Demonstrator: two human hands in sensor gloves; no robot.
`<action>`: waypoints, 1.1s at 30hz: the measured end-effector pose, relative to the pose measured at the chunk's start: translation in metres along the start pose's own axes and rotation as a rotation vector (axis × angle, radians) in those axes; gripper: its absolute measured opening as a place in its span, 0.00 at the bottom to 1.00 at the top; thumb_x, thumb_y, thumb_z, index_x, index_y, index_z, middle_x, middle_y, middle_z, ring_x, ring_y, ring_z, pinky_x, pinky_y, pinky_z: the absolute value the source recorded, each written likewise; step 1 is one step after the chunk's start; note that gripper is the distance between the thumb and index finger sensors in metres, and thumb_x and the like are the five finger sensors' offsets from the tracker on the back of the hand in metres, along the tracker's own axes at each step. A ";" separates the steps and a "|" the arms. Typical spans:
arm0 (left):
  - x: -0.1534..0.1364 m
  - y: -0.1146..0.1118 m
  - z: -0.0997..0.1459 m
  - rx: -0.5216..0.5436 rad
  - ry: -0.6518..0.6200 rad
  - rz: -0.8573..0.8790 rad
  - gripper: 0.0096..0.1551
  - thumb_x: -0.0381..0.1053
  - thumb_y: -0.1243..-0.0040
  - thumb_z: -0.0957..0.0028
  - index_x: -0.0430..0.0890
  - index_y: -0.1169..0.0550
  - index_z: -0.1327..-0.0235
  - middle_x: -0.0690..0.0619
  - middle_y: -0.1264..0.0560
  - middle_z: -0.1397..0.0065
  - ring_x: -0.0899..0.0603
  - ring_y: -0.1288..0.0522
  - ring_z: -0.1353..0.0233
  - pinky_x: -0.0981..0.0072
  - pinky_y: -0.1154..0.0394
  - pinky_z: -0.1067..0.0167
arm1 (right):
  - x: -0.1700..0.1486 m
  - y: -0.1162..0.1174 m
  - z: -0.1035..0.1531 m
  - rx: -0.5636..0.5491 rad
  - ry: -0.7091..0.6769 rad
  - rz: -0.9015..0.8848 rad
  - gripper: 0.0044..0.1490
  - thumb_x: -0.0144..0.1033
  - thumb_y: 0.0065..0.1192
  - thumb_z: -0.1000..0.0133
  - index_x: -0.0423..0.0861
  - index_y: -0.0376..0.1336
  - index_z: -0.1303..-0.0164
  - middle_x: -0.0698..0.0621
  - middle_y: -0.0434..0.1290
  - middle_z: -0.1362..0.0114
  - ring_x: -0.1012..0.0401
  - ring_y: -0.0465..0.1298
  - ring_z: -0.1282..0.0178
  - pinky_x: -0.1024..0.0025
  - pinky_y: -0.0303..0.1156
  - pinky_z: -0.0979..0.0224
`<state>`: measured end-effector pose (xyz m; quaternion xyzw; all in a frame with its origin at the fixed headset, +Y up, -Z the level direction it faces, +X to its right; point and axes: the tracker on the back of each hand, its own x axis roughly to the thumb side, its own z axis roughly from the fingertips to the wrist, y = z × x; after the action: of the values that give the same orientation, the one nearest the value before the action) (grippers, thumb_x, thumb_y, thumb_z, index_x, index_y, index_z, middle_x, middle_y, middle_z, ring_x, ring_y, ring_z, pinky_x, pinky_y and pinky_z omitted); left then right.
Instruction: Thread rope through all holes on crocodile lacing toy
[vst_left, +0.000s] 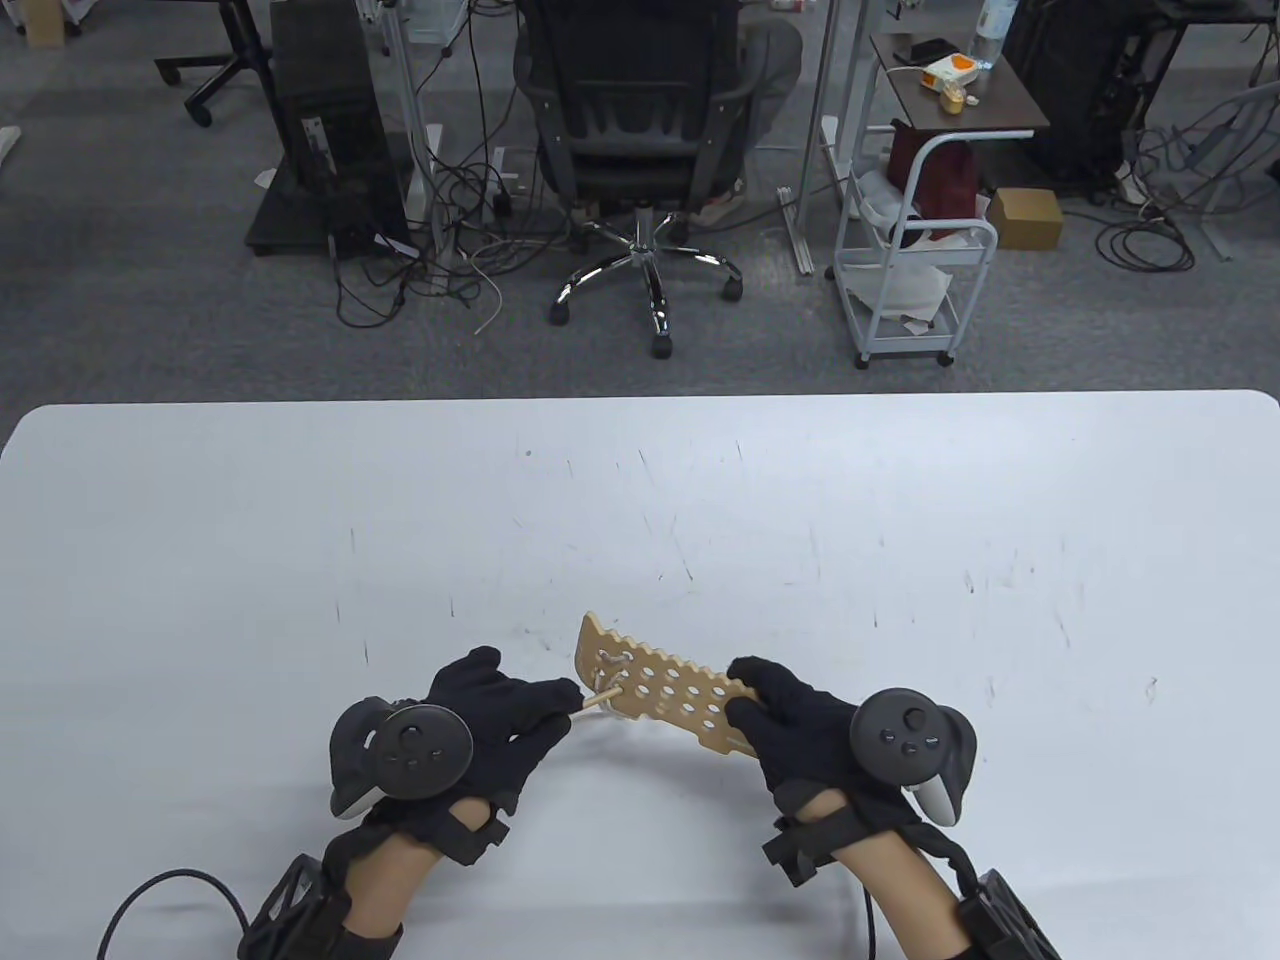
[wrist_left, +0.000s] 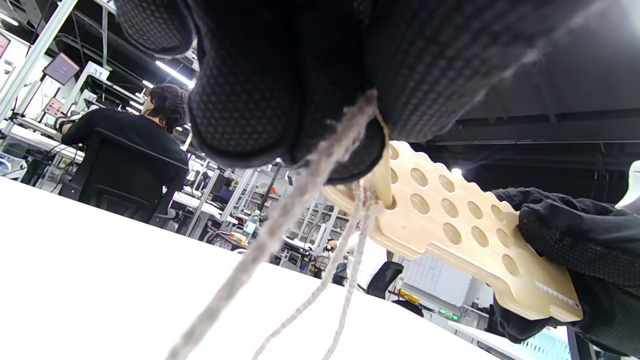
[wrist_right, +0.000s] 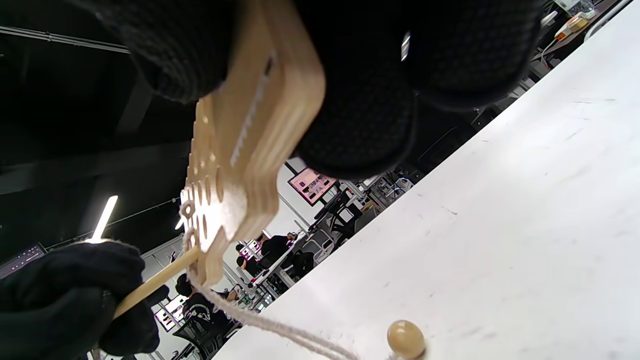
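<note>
1. My left hand (vst_left: 480, 715) pinches the wooden needle (vst_left: 597, 702), whose tip sits in a hole near the board's left end.
2. The crocodile lacing board (vst_left: 668, 683) hangs above the white table (vst_left: 900, 520) between my hands; the table view shows rope (vst_left: 612, 659) looped through its leftmost holes.
3. Only the left wrist view shows slack rope (wrist_left: 280, 220) trailing down from my fingers.
4. My right hand (vst_left: 800, 725) grips the board's right end, fingers clamped on it.
5. Only the right wrist view shows a wooden bead (wrist_right: 405, 339) on the table.
</note>
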<state>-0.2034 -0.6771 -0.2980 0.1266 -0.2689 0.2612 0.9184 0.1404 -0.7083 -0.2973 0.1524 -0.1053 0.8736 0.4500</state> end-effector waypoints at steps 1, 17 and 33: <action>0.001 0.000 0.000 0.005 0.003 0.018 0.22 0.55 0.24 0.57 0.59 0.14 0.48 0.56 0.09 0.57 0.47 0.13 0.53 0.44 0.32 0.28 | 0.001 0.001 0.000 0.001 -0.001 -0.006 0.30 0.45 0.65 0.46 0.48 0.65 0.35 0.51 0.80 0.47 0.56 0.84 0.57 0.54 0.77 0.48; 0.006 -0.001 0.006 0.112 0.030 0.075 0.31 0.58 0.29 0.57 0.59 0.21 0.36 0.56 0.15 0.47 0.45 0.19 0.44 0.42 0.35 0.27 | 0.005 0.007 0.003 0.013 -0.015 -0.089 0.30 0.45 0.65 0.46 0.47 0.65 0.36 0.51 0.81 0.48 0.56 0.85 0.58 0.54 0.77 0.49; 0.012 -0.004 0.008 0.125 0.078 -0.052 0.52 0.63 0.28 0.56 0.63 0.44 0.21 0.49 0.53 0.16 0.37 0.51 0.18 0.40 0.50 0.22 | 0.013 0.020 0.008 0.058 -0.026 -0.153 0.30 0.46 0.65 0.46 0.47 0.65 0.36 0.51 0.81 0.48 0.57 0.85 0.58 0.55 0.78 0.49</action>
<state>-0.1960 -0.6785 -0.2845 0.1803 -0.2126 0.2582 0.9250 0.1185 -0.7124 -0.2858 0.1845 -0.0738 0.8372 0.5096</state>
